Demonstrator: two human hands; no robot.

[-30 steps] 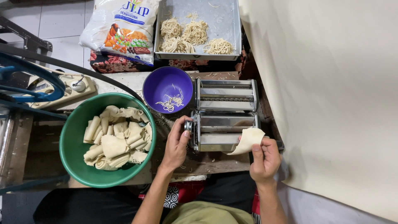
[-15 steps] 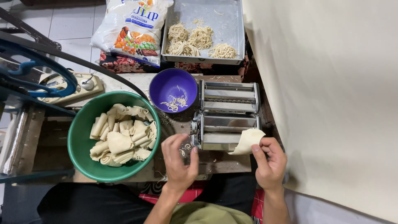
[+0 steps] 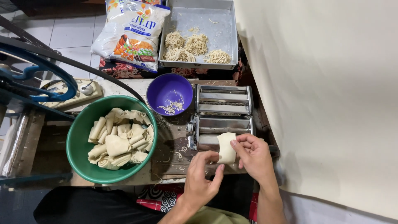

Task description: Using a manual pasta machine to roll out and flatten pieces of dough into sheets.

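Dough sheet [image 3: 226,148] pinched between left hand [image 3: 202,176] and right hand [image 3: 253,154] at pasta machine [image 3: 222,120] rollers; risk: uneven feed tears or folds it, fingertips near the rollers.

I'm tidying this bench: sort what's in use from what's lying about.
In use: left hand, right hand, pale dough sheet, steel pasta roller, green bowl of folded dough.
Lying about: purple bowl, printed flour bag, metal noodle tray.
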